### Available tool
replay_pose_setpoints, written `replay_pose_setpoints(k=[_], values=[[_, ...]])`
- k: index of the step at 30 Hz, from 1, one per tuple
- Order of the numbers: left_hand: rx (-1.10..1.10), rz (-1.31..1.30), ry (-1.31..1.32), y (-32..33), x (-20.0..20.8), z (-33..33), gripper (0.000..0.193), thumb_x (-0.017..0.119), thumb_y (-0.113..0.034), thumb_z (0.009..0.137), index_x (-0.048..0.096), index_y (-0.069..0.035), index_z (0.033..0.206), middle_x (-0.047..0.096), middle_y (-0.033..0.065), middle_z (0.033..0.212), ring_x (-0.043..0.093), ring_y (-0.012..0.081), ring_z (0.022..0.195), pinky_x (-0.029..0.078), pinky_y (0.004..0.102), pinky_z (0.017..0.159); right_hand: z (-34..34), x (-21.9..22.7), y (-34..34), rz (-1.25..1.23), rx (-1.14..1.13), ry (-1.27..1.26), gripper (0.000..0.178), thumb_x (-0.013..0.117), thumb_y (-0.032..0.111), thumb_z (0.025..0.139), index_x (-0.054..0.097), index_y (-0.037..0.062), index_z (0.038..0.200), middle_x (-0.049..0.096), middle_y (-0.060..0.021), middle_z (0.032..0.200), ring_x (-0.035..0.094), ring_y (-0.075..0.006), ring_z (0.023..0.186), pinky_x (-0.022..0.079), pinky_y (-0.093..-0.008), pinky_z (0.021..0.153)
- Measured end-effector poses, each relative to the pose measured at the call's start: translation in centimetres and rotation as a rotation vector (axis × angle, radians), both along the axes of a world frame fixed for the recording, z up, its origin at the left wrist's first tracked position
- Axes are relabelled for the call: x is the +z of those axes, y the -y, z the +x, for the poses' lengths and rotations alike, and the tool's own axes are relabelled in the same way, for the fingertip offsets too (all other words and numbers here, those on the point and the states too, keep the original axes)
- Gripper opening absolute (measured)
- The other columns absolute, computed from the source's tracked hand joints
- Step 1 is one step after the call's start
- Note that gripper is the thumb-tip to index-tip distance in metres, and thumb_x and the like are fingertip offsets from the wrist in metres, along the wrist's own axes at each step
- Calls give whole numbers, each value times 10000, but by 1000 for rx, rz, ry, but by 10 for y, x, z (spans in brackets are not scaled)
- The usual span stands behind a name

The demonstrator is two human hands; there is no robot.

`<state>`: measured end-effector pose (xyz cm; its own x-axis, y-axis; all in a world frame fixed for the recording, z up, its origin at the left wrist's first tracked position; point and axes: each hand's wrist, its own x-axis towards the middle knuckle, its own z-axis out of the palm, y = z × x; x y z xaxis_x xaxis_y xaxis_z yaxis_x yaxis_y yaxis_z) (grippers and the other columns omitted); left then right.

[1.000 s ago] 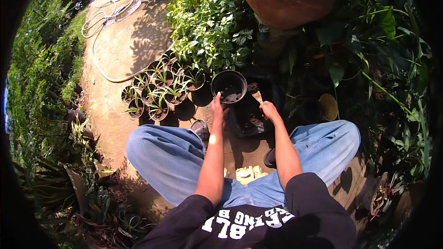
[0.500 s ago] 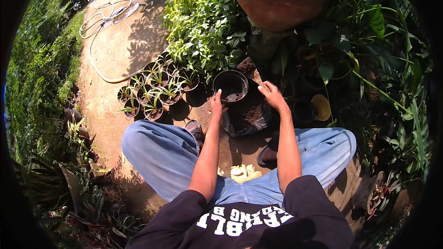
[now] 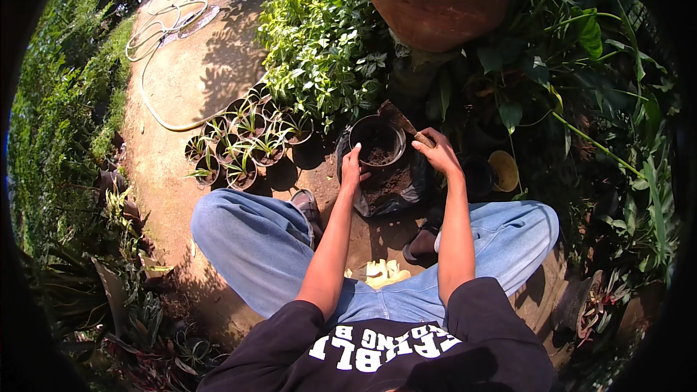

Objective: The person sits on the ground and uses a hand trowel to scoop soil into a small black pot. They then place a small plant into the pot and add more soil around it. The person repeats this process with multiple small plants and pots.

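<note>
Over the black soil bag (image 3: 414, 194), left hand (image 3: 351, 168) has grip pinching the pot (image 3: 369, 129) at its rim, right hand (image 3: 441, 152) has grip wrapped round the trowel (image 3: 408, 126) handle.

On the front of a black shirt (image 3: 494, 334), white lettering (image 3: 374, 337) is being displayed in thick block capitals, set in at least two rows, with smaller letters being used in the row nearer the waist and larger ones in the row nearer the chest. The lettering is being shown upside down in the head view, and its rows are being bent and creased by the folds of the cloth.
</note>
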<state>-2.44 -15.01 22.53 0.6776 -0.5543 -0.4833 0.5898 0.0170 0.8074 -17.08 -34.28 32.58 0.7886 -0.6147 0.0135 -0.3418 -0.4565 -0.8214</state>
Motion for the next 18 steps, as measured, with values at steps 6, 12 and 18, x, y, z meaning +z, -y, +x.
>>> replay_pose_setpoints(k=[6, 12, 18], values=[[9, 20, -6, -2, -5, 4, 796, 603, -655, 832, 406, -100, 1367, 514, 100, 1216, 575, 275, 1096, 480, 495, 901, -1, 3, -2, 5, -36, -46, 372, 766, 280, 796, 645, 45, 1057, 674, -108, 923, 625, -223, 865, 484, -348, 798], [-5, -21, -39, -3, -14, 10, 784, 594, -647, 834, 413, -95, 1360, 510, 114, 1250, 590, 269, 1072, 486, 488, 888, -1, 5, -1, 32, -50, -23, 361, 780, 249, 772, 654, 40, 1038, 675, -92, 888, 623, -207, 844, 481, -337, 787], [22, -12, -35, -2, -10, 6, 762, 595, -643, 833, 429, -97, 1339, 550, 101, 1187, 601, 253, 1042, 492, 474, 873, -2, -1, 6, 190, -54, 101, 360, 792, 220, 760, 660, 34, 1039, 677, -72, 864, 617, -176, 805, 480, -322, 756]])
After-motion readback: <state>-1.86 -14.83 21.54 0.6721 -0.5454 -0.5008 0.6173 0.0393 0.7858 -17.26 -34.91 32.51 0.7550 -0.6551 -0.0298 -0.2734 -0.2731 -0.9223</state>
